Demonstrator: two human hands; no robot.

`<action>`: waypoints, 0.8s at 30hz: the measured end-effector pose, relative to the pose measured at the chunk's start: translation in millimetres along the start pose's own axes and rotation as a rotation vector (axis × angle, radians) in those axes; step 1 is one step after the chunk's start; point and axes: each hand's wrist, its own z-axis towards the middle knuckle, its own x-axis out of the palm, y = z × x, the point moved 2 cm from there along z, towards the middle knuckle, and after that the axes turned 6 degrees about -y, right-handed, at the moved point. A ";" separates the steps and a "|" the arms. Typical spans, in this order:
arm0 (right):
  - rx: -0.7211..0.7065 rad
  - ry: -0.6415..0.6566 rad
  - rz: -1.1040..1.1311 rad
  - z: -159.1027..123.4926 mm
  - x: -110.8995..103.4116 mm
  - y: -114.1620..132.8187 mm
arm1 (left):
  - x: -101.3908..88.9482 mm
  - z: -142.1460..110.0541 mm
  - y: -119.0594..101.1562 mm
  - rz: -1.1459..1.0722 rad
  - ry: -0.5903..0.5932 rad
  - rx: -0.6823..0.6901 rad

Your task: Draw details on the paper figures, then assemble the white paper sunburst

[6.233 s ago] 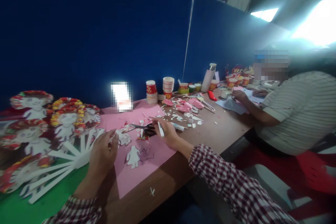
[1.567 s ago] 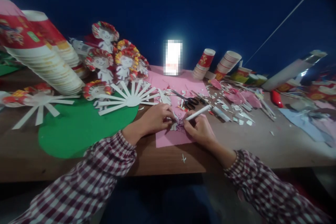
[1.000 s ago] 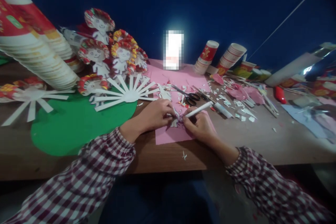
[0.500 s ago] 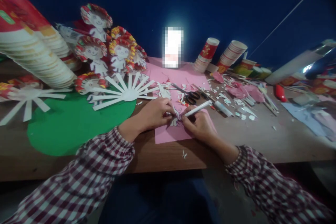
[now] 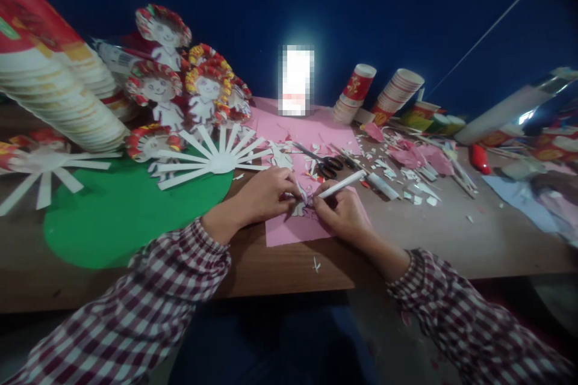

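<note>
My right hand point(image 5: 345, 210) is closed around a white pen point(image 5: 345, 181), its shaft slanting up to the right and its tip low near a small paper figure. My left hand point(image 5: 271, 192) is closed, fingertips pinching this small white paper cutout point(image 5: 298, 210); part of it is hidden behind the fingers. Both hands rest over a sheet of pink paper point(image 5: 280, 237) at the middle of the table, where faint outlines are drawn beside the cutout. Dark-handled scissors point(image 5: 331, 166) lie just beyond the hands among paper scraps.
At left are a green paper disc point(image 5: 121, 222), a fan of white paper strips point(image 5: 221, 162), paper dolls point(image 5: 208, 90) and leaning paper cup stacks point(image 5: 49, 84). A bright blurred screen point(image 5: 297, 79) stands at the back. Scraps, cups point(image 5: 400, 93) and a red object point(image 5: 481, 159) lie to the right.
Both hands keep nearly the same pose, the pen shifting only slightly. The whole view has drifted a little; nothing has been picked up or put down.
</note>
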 end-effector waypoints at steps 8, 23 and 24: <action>-0.033 0.009 0.015 -0.2 0.6 0.8 | 0.4 -0.3 0.2 0.009 -0.011 0.005; 0.067 -0.041 0.221 -1.0 5.6 -18.5 | -1.5 0.4 -1.1 0.014 -0.007 0.008; 0.070 -0.047 0.244 -1.3 6.5 -20.0 | -1.9 0.4 -1.6 0.017 -0.006 0.008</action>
